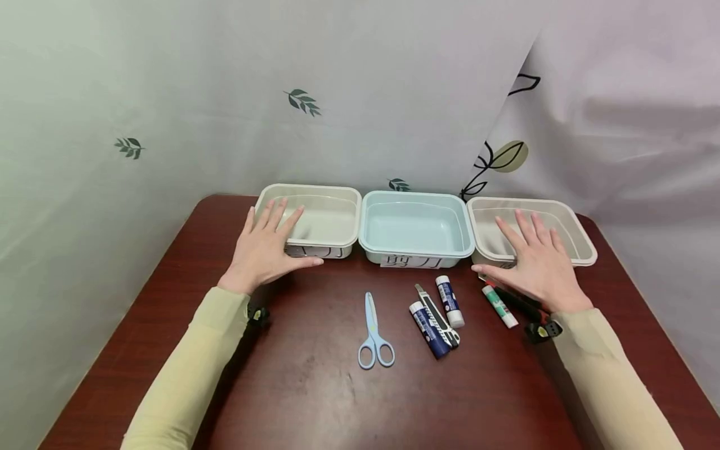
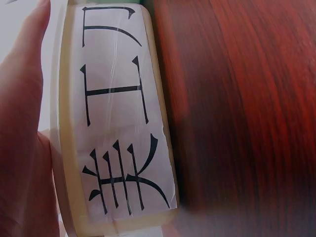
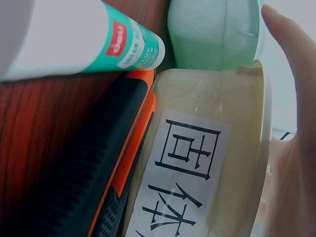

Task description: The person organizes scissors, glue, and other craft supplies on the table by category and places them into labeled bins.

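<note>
My left hand (image 1: 261, 253), fingers spread and straight, hovers at the front left of a cream bin (image 1: 334, 219) and holds nothing. Spread in the same way, my right hand (image 1: 542, 272) is over the front of another cream bin (image 1: 570, 231). Below the right hand lie a green-and-white glue stick (image 1: 499, 306) and a black-and-orange tool (image 3: 84, 158) like a utility knife, partly hidden by that hand in the head view. Toward the middle are blue scissors (image 1: 369, 331), a white-and-black utility knife (image 1: 433, 309) and two dark blue glue sticks, one left (image 1: 430, 331), one right (image 1: 450, 300).
A light blue bin (image 1: 416, 228) stands between the cream bins in a row at the table's back. Labels with black characters, such as the left bin's label (image 2: 118, 108), face forward. Patterned cloth (image 1: 225, 112) hangs behind the dark red table (image 1: 315, 400).
</note>
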A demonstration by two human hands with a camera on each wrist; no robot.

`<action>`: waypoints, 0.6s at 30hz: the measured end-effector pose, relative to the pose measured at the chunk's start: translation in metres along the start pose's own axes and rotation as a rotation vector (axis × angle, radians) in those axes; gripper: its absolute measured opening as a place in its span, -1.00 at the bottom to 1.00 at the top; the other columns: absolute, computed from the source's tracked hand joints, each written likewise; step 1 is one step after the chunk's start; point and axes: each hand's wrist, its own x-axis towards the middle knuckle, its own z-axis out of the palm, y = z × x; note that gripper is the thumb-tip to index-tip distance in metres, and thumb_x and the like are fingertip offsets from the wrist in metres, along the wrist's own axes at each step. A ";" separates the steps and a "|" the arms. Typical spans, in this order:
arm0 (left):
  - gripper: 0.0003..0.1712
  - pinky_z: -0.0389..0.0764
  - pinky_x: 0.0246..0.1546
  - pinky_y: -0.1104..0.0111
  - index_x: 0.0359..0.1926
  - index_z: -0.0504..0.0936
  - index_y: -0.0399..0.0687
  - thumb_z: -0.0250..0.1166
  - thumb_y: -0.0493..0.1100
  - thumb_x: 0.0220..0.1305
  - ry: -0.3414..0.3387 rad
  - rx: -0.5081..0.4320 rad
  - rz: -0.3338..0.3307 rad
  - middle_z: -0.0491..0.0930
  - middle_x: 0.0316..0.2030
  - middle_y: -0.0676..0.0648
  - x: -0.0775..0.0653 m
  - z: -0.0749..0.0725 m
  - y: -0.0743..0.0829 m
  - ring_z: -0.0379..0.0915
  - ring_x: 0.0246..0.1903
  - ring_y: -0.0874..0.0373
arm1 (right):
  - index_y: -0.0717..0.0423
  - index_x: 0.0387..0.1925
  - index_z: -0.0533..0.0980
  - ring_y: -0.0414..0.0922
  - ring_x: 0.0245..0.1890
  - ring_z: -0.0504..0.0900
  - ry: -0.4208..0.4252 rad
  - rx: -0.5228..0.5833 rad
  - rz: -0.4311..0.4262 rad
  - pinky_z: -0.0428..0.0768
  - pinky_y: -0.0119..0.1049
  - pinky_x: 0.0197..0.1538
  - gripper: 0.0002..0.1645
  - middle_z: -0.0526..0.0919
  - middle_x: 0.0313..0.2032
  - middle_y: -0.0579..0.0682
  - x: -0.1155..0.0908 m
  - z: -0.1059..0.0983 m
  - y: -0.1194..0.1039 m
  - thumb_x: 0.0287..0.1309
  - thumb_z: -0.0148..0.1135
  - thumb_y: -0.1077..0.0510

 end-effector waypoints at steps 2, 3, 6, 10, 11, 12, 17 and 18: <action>0.37 -0.45 0.49 -0.07 0.65 -0.01 0.14 0.00 0.80 -0.01 -0.003 -0.001 -0.001 -0.16 0.60 -0.21 0.000 0.000 0.000 -0.31 0.56 -0.19 | -0.11 0.64 -0.01 0.24 0.56 -0.30 -0.001 -0.001 -0.001 -0.23 0.40 0.45 0.33 -0.18 0.59 0.22 0.000 0.000 0.000 0.02 0.20 -0.64; 0.36 -0.46 0.49 -0.07 0.65 -0.01 0.14 0.00 0.80 0.00 -0.003 -0.001 -0.002 -0.16 0.60 -0.21 0.000 0.000 0.000 -0.31 0.56 -0.19 | -0.11 0.64 -0.01 0.25 0.56 -0.29 -0.001 -0.001 -0.001 -0.23 0.40 0.45 0.33 -0.17 0.59 0.22 0.000 -0.001 0.001 0.02 0.20 -0.64; 0.36 -0.49 0.49 -0.05 0.65 -0.01 0.13 -0.01 0.79 0.02 -0.008 -0.005 -0.006 -0.18 0.60 -0.20 0.001 -0.002 0.000 -0.30 0.56 -0.19 | -0.09 0.63 0.02 0.28 0.55 -0.25 0.004 -0.004 0.001 -0.22 0.40 0.44 0.32 -0.16 0.59 0.24 0.000 -0.002 0.002 0.03 0.20 -0.63; 0.35 -0.45 0.50 -0.05 0.65 -0.02 0.13 0.00 0.78 0.02 -0.011 -0.008 -0.010 -0.18 0.60 -0.20 0.002 -0.005 0.000 -0.29 0.56 -0.19 | -0.08 0.63 0.04 0.26 0.56 -0.26 0.013 0.001 0.009 -0.25 0.37 0.46 0.31 -0.16 0.59 0.23 -0.001 -0.004 0.002 0.03 0.20 -0.63; 0.35 -0.43 0.50 -0.06 0.65 -0.01 0.13 0.00 0.78 0.02 -0.010 -0.009 -0.010 -0.18 0.60 -0.20 0.002 -0.006 0.001 -0.29 0.56 -0.19 | -0.08 0.63 0.04 0.25 0.56 -0.27 0.013 0.006 0.011 -0.27 0.37 0.46 0.31 -0.17 0.59 0.22 -0.002 -0.004 0.001 0.03 0.21 -0.63; 0.35 -0.42 0.50 -0.07 0.65 -0.01 0.12 0.00 0.78 0.03 -0.011 -0.012 -0.010 -0.18 0.60 -0.20 0.002 -0.006 0.001 -0.29 0.56 -0.20 | -0.08 0.63 0.04 0.25 0.56 -0.27 0.013 0.011 0.012 -0.27 0.36 0.46 0.32 -0.17 0.59 0.22 -0.002 -0.004 0.000 0.02 0.21 -0.63; 0.35 -0.45 0.50 -0.06 0.65 -0.01 0.12 -0.01 0.79 0.02 -0.021 -0.019 -0.015 -0.20 0.60 -0.19 0.001 -0.009 -0.001 -0.29 0.56 -0.20 | -0.08 0.63 0.03 0.23 0.56 -0.29 0.007 0.034 0.016 -0.31 0.33 0.48 0.32 -0.19 0.60 0.20 -0.006 -0.006 -0.005 0.03 0.21 -0.63; 0.35 -0.46 0.50 -0.06 0.64 0.00 0.11 0.00 0.79 0.02 -0.017 -0.021 -0.016 -0.19 0.60 -0.19 0.001 -0.010 -0.002 -0.29 0.56 -0.19 | -0.09 0.63 0.02 0.23 0.56 -0.30 0.010 0.038 0.016 -0.32 0.31 0.48 0.31 -0.20 0.60 0.20 -0.007 -0.007 -0.006 0.04 0.21 -0.62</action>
